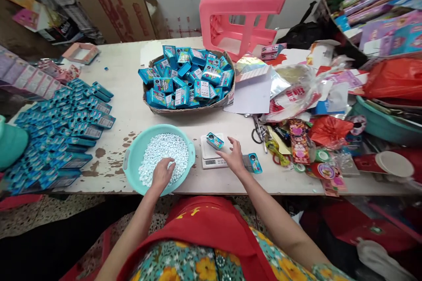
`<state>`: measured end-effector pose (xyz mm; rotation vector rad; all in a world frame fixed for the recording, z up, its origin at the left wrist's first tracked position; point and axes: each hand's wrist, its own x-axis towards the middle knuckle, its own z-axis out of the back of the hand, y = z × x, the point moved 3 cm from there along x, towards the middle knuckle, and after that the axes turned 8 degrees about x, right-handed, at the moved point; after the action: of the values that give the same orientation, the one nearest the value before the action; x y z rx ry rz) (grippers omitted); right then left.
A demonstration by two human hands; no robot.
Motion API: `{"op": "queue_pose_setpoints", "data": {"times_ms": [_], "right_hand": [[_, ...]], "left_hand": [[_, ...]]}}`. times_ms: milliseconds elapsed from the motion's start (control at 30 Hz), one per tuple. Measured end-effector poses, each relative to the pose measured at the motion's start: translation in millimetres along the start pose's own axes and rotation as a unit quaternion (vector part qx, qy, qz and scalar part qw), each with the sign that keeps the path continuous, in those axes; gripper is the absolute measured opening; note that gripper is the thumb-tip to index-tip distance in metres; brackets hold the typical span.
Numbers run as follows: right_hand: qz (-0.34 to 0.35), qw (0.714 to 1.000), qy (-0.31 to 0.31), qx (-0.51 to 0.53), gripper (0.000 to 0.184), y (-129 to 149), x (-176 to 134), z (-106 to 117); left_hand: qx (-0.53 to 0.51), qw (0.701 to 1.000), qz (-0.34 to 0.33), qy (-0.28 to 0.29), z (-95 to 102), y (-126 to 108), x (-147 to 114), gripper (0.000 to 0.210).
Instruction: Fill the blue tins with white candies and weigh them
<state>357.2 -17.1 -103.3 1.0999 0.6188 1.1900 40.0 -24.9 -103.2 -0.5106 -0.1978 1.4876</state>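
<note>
My left hand (162,174) is down in a turquoise basin (129,171) of small white candies (166,151). Its fingers are curled and their tips are partly hidden, so what they hold does not show. My right hand (233,156) is open, thumb and fingers spread, just right of a small blue candy box (215,141). That box has a dark round hole and rests on a white digital scale (211,162); the hand does not visibly grip it. Beside the scale, under my right wrist, another blue box (254,163) lies on the table.
A carton (187,109) heaped with blue boxes stands behind the basin. Many blue boxes with round holes (62,127) are lined up at left. A pink stool (244,0) lies on its side at the back. Scissors (259,131), tape and wrappers clutter the right.
</note>
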Motion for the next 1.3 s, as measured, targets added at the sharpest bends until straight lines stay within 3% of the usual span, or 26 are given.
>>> {"op": "queue_pose_setpoints", "data": {"times_ms": [100, 200, 267, 333, 400, 467, 567, 667, 733, 767, 900, 1000, 1067, 1167, 1233, 1300], "right_hand": [[0.041, 0.998, 0.037, -0.024, 0.045, -2, 22, -19], [0.058, 0.997, 0.053, -0.019, 0.033, 9, 30, -24], [0.083, 0.995, 0.056, -0.007, 0.031, 32, 31, -22], [0.118, 0.990, 0.080, 0.006, 0.031, 66, 29, -21], [0.153, 0.979, 0.133, 0.002, 0.033, 100, 24, -28], [0.185, 0.965, 0.185, -0.018, 0.033, 125, 19, -43], [0.203, 0.954, 0.217, -0.047, 0.030, 142, 12, -71], [0.184, 0.960, 0.206, -0.047, 0.030, 144, 8, -93], [0.164, 0.967, 0.196, -0.019, 0.031, 146, 6, -99], [0.153, 0.970, 0.190, 0.002, 0.031, 147, 5, -99], [0.116, 0.978, 0.158, 0.071, 0.032, 149, 0, -98], [0.093, 0.982, 0.148, 0.075, 0.032, 149, -2, -105], [0.076, 0.982, 0.146, 0.091, 0.034, 149, 0, -111], [0.048, 0.975, 0.166, 0.141, 0.036, 142, -1, -107], [0.035, 0.984, 0.127, 0.120, 0.039, 122, -11, -86], [0.024, 0.999, 0.018, 0.017, 0.042, 88, -38, -52]], "left_hand": [[-0.054, 0.997, 0.041, -0.031, -5.2, -10, -4, 0.026], [-0.198, 0.972, 0.110, -0.067, -4.0, -20, -2, 0.027], [-0.354, 0.916, 0.173, -0.076, 1.2, -27, 1, 0.033], [-0.514, 0.828, 0.216, -0.058, 10.3, -37, 5, 0.042], [-0.632, 0.743, 0.216, -0.028, 24.3, -51, 11, 0.047], [-0.700, 0.684, 0.204, -0.007, 39.0, -62, 16, 0.047], [-0.746, 0.630, 0.214, 0.014, 50.8, -65, 23, 0.036], [-0.760, 0.608, 0.227, 0.012, 50.0, -51, 28, 0.021], [-0.744, 0.626, 0.232, 0.003, 47.2, -36, 30, 0.020], [-0.720, 0.654, 0.233, -0.004, 46.6, -27, 31, 0.021], [-0.545, 0.821, 0.157, -0.071, 61.5, -2, 32, 0.033], [-0.416, 0.903, 0.044, -0.097, 84.5, -4, 33, 0.040], [-0.367, 0.928, -0.060, -0.036, 95.6, -16, 36, 0.043], [-0.307, 0.932, -0.181, 0.063, 104.2, -34, 40, 0.041], [-0.252, 0.947, -0.193, 0.044, 110.3, -33, 44, 0.036], [-0.208, 0.964, -0.163, -0.036, 120.8, -18, 52, 0.036]]}}
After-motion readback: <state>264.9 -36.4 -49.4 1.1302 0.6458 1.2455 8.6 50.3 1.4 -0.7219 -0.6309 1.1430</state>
